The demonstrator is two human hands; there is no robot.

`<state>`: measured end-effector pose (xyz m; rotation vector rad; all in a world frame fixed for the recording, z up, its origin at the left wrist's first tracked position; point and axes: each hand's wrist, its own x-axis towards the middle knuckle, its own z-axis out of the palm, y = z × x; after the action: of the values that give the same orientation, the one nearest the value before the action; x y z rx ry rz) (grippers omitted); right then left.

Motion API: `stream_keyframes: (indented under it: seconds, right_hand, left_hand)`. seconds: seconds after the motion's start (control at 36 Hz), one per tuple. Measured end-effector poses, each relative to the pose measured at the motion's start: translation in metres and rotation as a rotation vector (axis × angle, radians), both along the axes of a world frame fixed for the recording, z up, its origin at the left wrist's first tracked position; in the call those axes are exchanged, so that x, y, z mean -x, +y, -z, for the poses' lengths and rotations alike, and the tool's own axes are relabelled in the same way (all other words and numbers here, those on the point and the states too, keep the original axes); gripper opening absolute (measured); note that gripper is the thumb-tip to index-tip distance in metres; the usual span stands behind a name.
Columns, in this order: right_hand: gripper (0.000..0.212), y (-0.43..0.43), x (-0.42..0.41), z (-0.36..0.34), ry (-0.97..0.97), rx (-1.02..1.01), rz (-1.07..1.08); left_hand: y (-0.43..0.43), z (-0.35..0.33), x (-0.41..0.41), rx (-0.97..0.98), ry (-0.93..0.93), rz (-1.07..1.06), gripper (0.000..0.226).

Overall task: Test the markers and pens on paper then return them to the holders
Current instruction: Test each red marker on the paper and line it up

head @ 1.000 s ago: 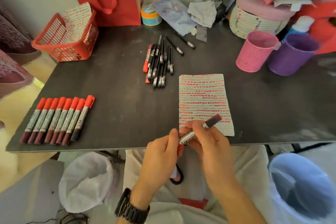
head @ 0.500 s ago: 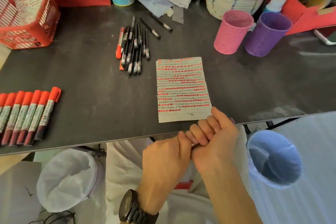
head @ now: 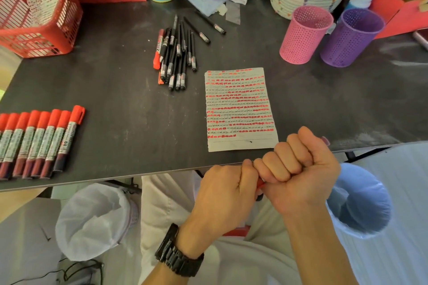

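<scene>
Left hand (head: 228, 188) and right hand (head: 298, 169), a second ago over the red-scribbled lined paper sheet (head: 238, 109), now clench fist-to-fist round the mostly hidden red marker (head: 259, 184) at the dark table (head: 115, 122) edge, probably recapping it, so the pink perforated holder (head: 303, 34) or purple perforated holder (head: 349, 37) comes next.

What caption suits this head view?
At the table edge, the left hand and right hand grip a red marker beside the marked paper.
</scene>
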<state>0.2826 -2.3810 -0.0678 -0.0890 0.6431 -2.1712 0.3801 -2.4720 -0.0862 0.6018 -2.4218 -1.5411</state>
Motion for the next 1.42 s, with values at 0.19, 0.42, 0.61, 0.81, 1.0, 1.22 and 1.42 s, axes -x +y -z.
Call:
stream_keyframes:
  seconds: [0.19, 0.42, 0.61, 0.81, 1.0, 1.22, 1.42]
  right_hand:
    - [0.052, 0.028, 0.06, -0.023, 0.079, 0.143, 0.119]
    - [0.059, -0.001, 0.058, 0.002, 0.118, -0.283, 0.137]
    - [0.077, -0.012, 0.059, 0.013, 0.325, -0.58, 0.111]
    - [0.036, -0.019, 0.064, 0.012, 0.652, -0.735, 0.171]
    - [0.015, -0.035, 0.066, 0.014, 0.778, -0.748, 0.104]
    - [0.031, -0.041, 0.06, 0.031, 0.953, -0.867, 0.244]
    - [0.023, -0.042, 0.06, 0.04, 1.026, -0.96, 0.295]
  left_hand:
    - [-0.016, 0.02, -0.033, -0.393, -0.1, -0.158, 0.065]
    - [-0.053, 0.006, -0.014, 0.068, 0.09, -0.296, 0.034]
    - [-0.068, 0.029, 0.023, 0.509, 0.003, -0.182, 0.043]
    - [-0.055, 0.045, 0.032, 0.663, 0.033, -0.289, 0.043]
    - [-0.056, 0.043, 0.034, 0.636, 0.025, -0.3, 0.044]
    - [-0.055, 0.042, 0.037, 0.636, -0.006, -0.312, 0.049]
    - [-0.056, 0.043, 0.038, 0.637, -0.008, -0.323, 0.049]
